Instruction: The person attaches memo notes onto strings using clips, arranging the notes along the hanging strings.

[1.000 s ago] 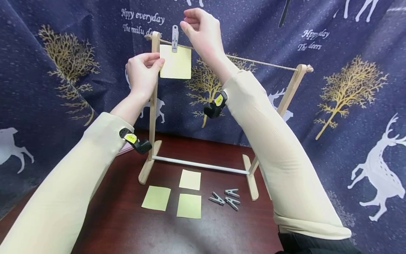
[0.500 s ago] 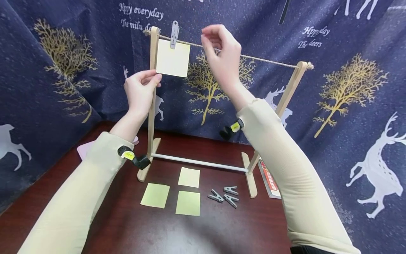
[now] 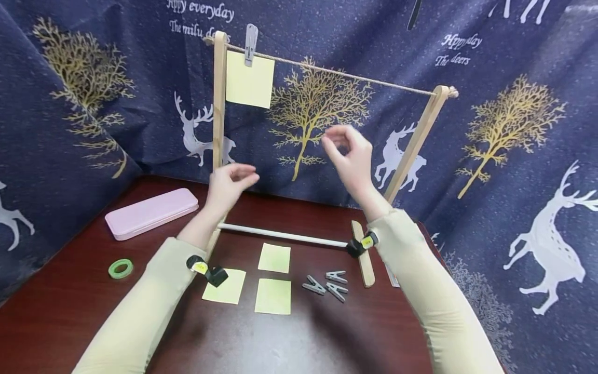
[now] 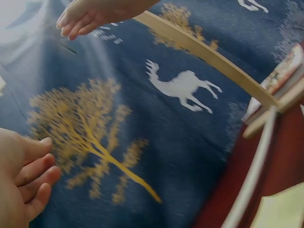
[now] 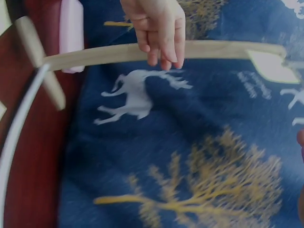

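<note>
The left hand (image 3: 229, 188) is hovering before the left wooden post (image 3: 218, 98), fingers relaxed, holding nothing. The right hand (image 3: 351, 156) is floating below the rope (image 3: 336, 73), fingers loosely curved, also holding nothing. A grey clothespin (image 3: 250, 44) is fastening a yellow note (image 3: 249, 83) near the rope's left end; three more notes (image 3: 273, 297) and three clothespins (image 3: 336, 289) are lying on the counter (image 3: 233, 340).

Left hand (image 5: 159, 31) hangs in front of the wooden post (image 5: 213, 49), fingers loose; contact with it cannot be told. Yellow note (image 5: 274, 67): at the post's upper end, blurred. Post's lower end: wooden foot (image 5: 53, 90) and white rod (image 5: 17, 118), above the dark red table (image 5: 40, 156). Pink case (image 5: 71, 33) lies at the table's edge nearest the blue cloth (image 5: 95, 156), printed with deer and gold trees. Right hand (image 5: 301, 140): a sliver only.
</note>
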The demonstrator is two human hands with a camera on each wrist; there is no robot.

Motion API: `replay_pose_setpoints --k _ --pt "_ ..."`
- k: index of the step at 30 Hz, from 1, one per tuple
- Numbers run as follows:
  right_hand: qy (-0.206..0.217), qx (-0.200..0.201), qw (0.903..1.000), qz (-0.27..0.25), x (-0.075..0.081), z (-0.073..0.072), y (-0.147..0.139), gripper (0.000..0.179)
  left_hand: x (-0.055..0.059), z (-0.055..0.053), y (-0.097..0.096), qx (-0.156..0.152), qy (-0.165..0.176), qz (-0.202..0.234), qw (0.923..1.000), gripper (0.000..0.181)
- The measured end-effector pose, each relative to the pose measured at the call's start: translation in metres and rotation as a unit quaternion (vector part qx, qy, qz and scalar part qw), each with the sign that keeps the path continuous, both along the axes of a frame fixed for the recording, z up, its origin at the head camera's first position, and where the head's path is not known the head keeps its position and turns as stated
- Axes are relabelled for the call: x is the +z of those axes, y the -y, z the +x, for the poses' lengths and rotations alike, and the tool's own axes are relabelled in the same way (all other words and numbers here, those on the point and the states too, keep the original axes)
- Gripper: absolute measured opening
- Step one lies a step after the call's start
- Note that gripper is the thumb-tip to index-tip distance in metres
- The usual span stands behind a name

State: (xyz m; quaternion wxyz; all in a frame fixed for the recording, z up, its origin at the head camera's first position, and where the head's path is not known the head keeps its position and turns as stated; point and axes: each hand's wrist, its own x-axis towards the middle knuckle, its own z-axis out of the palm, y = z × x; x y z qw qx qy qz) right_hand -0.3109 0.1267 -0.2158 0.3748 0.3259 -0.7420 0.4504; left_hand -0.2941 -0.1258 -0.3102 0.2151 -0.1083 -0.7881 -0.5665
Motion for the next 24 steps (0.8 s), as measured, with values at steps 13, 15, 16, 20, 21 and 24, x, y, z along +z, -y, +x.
replay_pose_setpoints --k 13,15,16,20,21,24 --pt "0.255 -0.047 0.9620 0.085 -0.119 0.018 -0.072 0.021 -0.092 0.006 -0.023 -0.076 0.099 -0.104 0.9867 0.029" --pt "0.284 -0.055 0.9529 0.091 -0.134 0.020 -0.080 0.022 -0.101 0.007 -0.025 -0.092 0.121 -0.108 0.9826 0.032" --pt "0.296 -0.057 0.9488 0.094 -0.140 0.023 -0.084 0.022 -0.105 0.008 -0.026 -0.100 0.130 -0.108 0.9806 0.033" --pt "0.339 -0.056 0.9343 0.094 -0.165 0.029 -0.096 0.024 -0.116 0.008 -0.030 -0.131 0.155 -0.123 0.9715 0.034" --pt "0.346 -0.056 0.9316 0.095 -0.170 0.031 -0.098 0.024 -0.117 0.007 -0.032 -0.139 0.159 -0.130 0.9687 0.034" --pt "0.372 -0.043 0.9228 0.090 -0.177 0.040 -0.101 0.025 -0.123 0.008 -0.035 -0.155 0.176 -0.152 0.9602 0.036"
